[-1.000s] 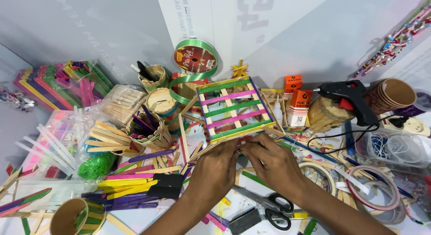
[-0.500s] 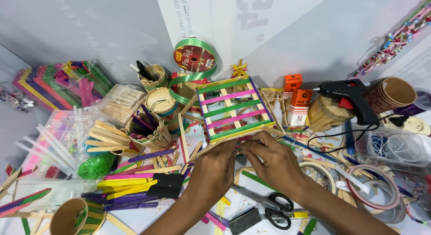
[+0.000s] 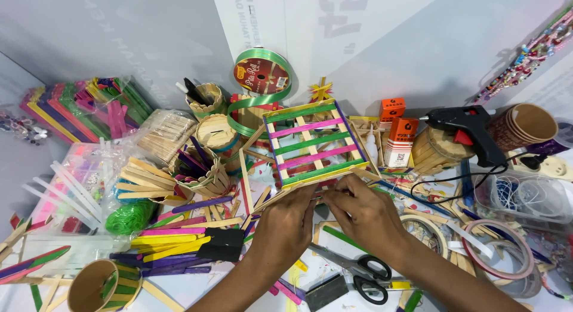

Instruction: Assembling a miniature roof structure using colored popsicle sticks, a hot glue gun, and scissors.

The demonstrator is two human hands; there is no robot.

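Popsicle-stick panel (image 3: 313,144) propped up on its near edge at the middle of the bench (image 3: 89,37), tilted back from the camera. Built as a grid: plain wooden uprights crossed by green and pink slats in turn, a dark purple stick down the right side. Slats roughly parallel, evenly gapped; lower edge hidden behind the fingers.

Left hand (image 3: 285,224) pinched on the lower left corner, right hand (image 3: 365,213) pinched on the lower edge beside it, fingertips of both meeting at a thin stick there. Grip narrow on both sides, closed on the panel's bottom rail.

Best handled by the frame only, never by the coloured slats, likely just glued and prone to shift. Worth keeping the near edge planted on the bench while the small stick is lined up, pressing straight in, not twisting.

Around it: scissors (image 3: 358,270) just below the right wrist, black glue gun (image 3: 471,128) to the right, green ribbon spool (image 3: 261,79) behind, loose coloured sticks (image 3: 170,243) to the left, stacked paper cups (image 3: 525,126) at far right.
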